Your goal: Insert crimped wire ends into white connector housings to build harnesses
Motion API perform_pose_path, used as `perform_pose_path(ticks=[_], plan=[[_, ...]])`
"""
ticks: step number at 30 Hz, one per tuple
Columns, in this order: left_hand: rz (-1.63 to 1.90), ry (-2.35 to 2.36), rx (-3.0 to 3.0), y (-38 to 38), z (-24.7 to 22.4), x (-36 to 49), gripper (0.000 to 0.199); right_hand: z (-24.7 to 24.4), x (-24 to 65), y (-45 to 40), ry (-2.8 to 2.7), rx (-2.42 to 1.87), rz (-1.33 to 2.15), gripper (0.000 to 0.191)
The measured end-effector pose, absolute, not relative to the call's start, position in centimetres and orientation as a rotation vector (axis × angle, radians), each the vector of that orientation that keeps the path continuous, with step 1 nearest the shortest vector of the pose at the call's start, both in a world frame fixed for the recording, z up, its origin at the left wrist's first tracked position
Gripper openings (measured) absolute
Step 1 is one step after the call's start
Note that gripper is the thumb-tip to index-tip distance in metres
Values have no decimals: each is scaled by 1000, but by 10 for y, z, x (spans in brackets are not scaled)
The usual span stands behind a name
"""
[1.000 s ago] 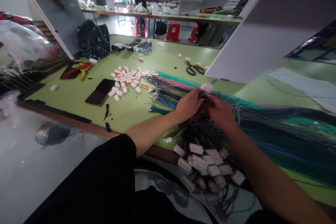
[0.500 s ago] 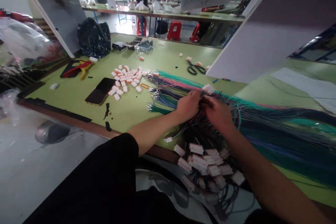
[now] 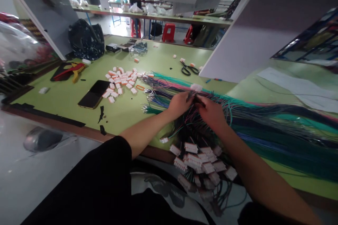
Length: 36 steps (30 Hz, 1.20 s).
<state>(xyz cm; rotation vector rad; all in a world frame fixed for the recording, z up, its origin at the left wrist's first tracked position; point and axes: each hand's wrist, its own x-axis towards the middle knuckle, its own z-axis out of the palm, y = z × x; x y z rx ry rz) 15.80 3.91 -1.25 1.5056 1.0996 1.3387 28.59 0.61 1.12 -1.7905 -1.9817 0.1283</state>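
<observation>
My left hand (image 3: 180,105) and my right hand (image 3: 213,111) meet over the wire bundles, fingers closed on dark wires. Just beyond the fingertips shows a white plastic connector (image 3: 196,87), blurred; the wires in my grip seem to run to it. Exactly what lies between the fingers is partly hidden. Loose wires (image 3: 174,83) in green, pink, blue and dark colours, with metal terminals at their left ends, lie beneath my hands. A cluster of wired white connectors (image 3: 194,160) hangs over the table's front edge below my wrists. One small wired connector (image 3: 164,140) rests near that edge.
Left of the wires lie a pile of loose white-and-orange connector housings (image 3: 123,79) and a phone (image 3: 93,94). Red-and-yellow pliers (image 3: 70,72) are farther left. Black scissors (image 3: 188,69) lie near the white side panel (image 3: 237,42). A dark plastic bag (image 3: 86,39) stands at the back left.
The whole view has shifted, so things appear farther left and most slightly lower. My hands keep their closed hold on the wires, with only slight finger movement.
</observation>
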Motion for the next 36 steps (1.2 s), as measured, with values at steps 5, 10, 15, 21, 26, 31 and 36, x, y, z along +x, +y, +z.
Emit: perform_pose_path(ticks=[5,10,15,21,26,31,36], plan=[[1083,1322,2086,42,-17,161,11,11,283,2,-2047,-1791,62,37],[1018,1388,2105,44,-14,159,14,26,274,-5,-2127,-2091,-103,49],[1047,1237,1888,43,-10,154,8,36,271,0,-2268,-2076,-279,42],[1221,824,1211,41,-2,155,16,35,284,8,-2024,-2044,-155,34],[1015,607,1013,37,5,153,9,35,295,8,-1769,-1613,184,27],[870,473,1141,38,3,150,12,40,293,10,-1475,-1380,465,25],[971,529,1161,37,-3,151,21,43,286,15,-1298,-1259,736,31]])
